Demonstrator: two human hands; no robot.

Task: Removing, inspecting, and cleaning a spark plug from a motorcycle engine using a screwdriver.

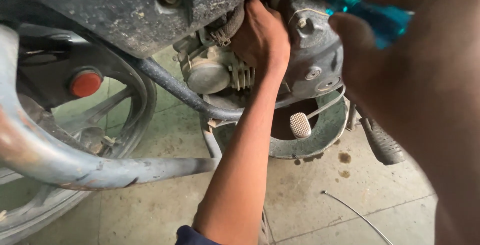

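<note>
My left hand (262, 37) reaches up into the motorcycle's engine bay, pressed between a ribbed hose with a metal clamp (227, 25) and the grey engine cover (315, 50). Its fingertips are hidden behind the parts, so I cannot see what they grip. My right hand (352, 40), blurred and close to the camera at the upper right, is closed around the translucent blue handle of a screwdriver (372, 15). The screwdriver's metal shaft points up and left toward the engine top. Below my left hand sits a round grey engine part with cooling fins (210, 75).
A curved grey crash-guard tube (75, 167) crosses the lower left in front of the spoked wheel (112, 110) with a red reflector (85, 83). A ribbed pedal (300, 125), a green pan (325, 137), a rubber footpeg (382, 142), a loose wire (355, 215) and oil spots (344, 157) lie below.
</note>
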